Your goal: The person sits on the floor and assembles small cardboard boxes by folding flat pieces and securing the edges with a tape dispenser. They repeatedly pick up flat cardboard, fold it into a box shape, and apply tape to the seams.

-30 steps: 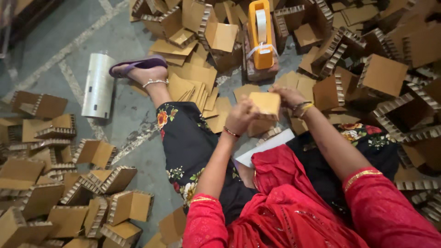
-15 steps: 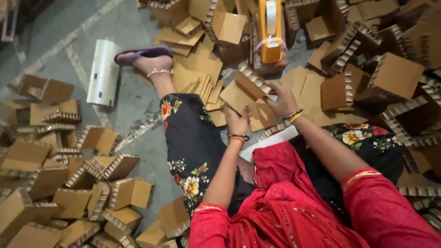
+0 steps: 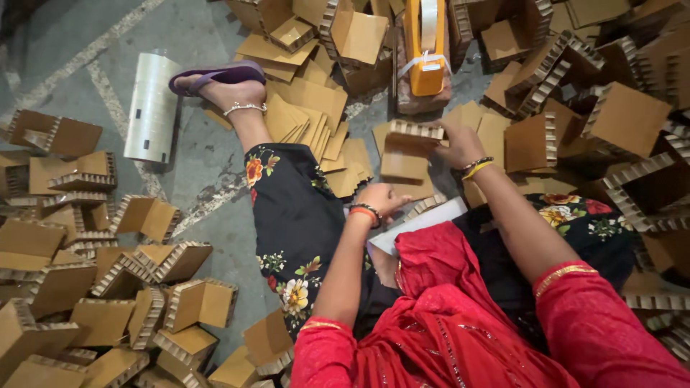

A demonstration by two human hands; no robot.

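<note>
A folded cardboard piece [image 3: 410, 154] with a corrugated top edge is held near the middle of the view, just above the person's lap. The right hand [image 3: 460, 144] is closed on its upper right corner, at about 3 o'clock from the piece, the grip pinching the corrugated edge. The left hand [image 3: 381, 197] is set at about 7 o'clock from the piece, at its lower edge; whether its grip is pressed on the cardboard or merely touching it cannot be told. An orange tape dispenser [image 3: 425, 44] is seen at 12 o'clock, beyond the piece. Flat cardboard sheets [image 3: 309, 115] are spread on the floor [image 3: 208, 172] at 10 o'clock, beside the outstretched leg. A clear tape roll [image 3: 152, 108] lies farther off at 9 o'clock. Finished cardboard corners [image 3: 144, 266] are piled at 8 o'clock.
</note>
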